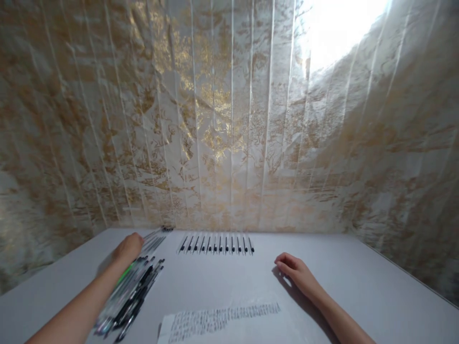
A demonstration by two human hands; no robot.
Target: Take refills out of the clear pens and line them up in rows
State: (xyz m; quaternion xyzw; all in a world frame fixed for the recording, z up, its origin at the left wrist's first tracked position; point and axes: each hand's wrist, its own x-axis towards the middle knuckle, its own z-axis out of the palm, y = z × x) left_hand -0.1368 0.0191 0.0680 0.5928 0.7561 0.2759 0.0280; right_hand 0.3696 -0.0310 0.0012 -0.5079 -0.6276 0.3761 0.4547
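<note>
My left hand [129, 247] reaches forward over a heap of pens [131, 291] at the left of the white table [376, 286]. Its fingers curl round a thin clear pen [155, 232] that points away toward the wall. A neat row of several pens with dark tips [216, 244] lies side by side at the back middle of the table. My right hand [296, 271] rests on the table to the right of that row, fingers curled loosely, with nothing in it.
A sheet of paper covered in handwriting [222, 319] lies near the front edge, between my arms. A gold and white panelled wall [229, 119] rises close behind the table. A bright light glares at the top right.
</note>
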